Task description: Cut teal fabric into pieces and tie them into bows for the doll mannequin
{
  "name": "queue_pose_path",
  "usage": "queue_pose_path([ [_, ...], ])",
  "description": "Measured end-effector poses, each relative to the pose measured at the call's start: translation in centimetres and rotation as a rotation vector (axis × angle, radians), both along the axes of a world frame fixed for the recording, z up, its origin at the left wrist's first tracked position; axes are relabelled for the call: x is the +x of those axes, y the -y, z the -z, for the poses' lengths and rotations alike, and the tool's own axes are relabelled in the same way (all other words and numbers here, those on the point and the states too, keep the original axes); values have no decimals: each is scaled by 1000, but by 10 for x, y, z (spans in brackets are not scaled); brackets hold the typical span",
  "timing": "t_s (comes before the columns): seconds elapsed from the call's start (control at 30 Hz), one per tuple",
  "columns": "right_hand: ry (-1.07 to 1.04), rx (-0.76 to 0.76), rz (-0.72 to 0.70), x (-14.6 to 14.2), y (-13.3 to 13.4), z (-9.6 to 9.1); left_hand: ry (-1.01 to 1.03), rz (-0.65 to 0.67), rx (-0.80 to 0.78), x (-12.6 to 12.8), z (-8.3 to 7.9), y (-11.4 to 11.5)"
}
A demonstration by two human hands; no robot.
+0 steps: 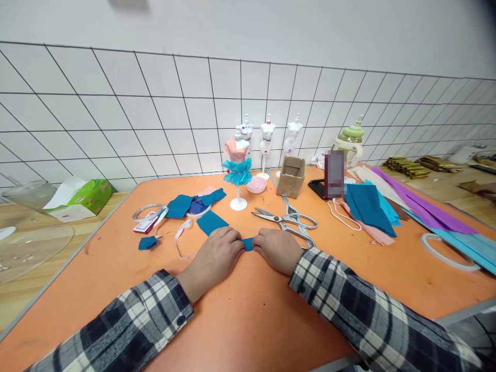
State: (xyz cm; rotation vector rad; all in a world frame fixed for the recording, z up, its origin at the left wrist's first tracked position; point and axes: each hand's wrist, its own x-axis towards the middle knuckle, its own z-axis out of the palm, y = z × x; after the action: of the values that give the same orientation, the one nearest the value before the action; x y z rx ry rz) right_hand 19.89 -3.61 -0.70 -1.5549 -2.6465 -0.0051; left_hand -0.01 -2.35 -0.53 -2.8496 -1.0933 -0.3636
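Note:
My left hand [219,253] and my right hand [277,249] rest knuckles-up on the orange table [248,315], fingers curled, pinching a small piece of teal fabric [248,243] between them. A larger teal fabric piece [211,221] lies just beyond my left hand. Two pairs of metal scissors [289,219] lie just past my right hand. A small mannequin on a stand [237,165] wears a pink top and a teal ruffled skirt.
Three bare white mini mannequins [267,135] stand at the back beside a cardboard box [291,176] and a pink bowl [256,184]. Teal, pink and purple fabric [372,206] lies right. Tape rolls [145,212], teal scraps and a green tissue pack [83,196] lie left.

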Motion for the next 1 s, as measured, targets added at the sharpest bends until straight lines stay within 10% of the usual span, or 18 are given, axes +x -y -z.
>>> queue_pose_path([
  [1.0,7,-26,-7,-2,2,-7,35,55,-17,-2,-1,-1],
])
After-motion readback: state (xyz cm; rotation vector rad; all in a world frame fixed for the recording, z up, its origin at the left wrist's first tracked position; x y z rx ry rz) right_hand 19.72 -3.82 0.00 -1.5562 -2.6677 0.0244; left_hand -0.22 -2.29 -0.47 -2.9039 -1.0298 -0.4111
